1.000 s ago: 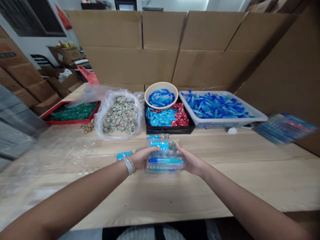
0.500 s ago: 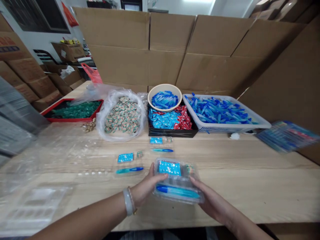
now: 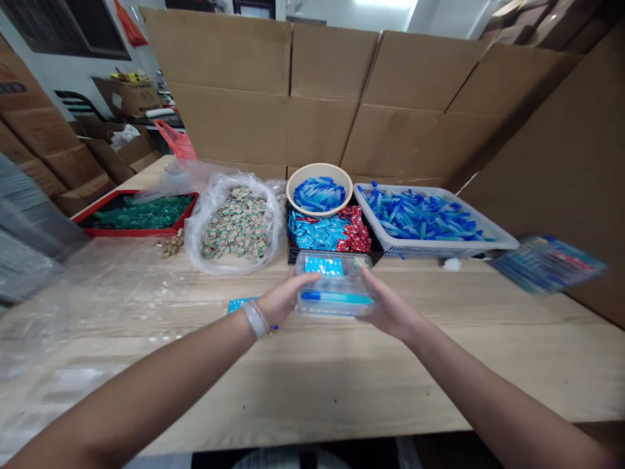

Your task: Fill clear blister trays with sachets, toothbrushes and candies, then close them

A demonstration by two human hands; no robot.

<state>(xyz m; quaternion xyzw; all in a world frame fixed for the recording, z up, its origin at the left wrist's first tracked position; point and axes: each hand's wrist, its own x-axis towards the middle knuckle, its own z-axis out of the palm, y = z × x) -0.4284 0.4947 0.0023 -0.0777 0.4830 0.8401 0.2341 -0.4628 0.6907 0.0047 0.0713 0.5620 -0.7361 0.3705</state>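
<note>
Two hands in view, both open, fingers extended, pressing opposite ends of one box, no closed fist. Left hand point(image 3: 284, 301), wearing a translucent pale bangle point(image 3: 255, 319), is on the box's left end; right hand point(image 3: 387, 309) is on its right end. The box is a clear rigid plastic clamshell point(image 3: 334, 284), held between the palms, just in front of a black plastic tray point(image 3: 291, 256); cannot tell if it touches the table. Inside: one flat blue foil sachet point(image 3: 323, 265) and one slim blue-and-white pen point(image 3: 336, 298). One more blue sachet point(image 3: 241, 304) lies on the light wood table point(image 3: 312, 384), just beside the left hand. Further back: one cream round bowl point(image 3: 303, 177) of blue plastic pieces, one white slotted plastic basket point(image 3: 434, 248) of the same, one clear plastic bag point(image 3: 196, 243) of wrapped sweets, one red tray point(image 3: 122, 232) of green packets. Versus the earlier frame: box now sits further from the body, nearer the black tray; the loose pens on the table no longer show.
</note>
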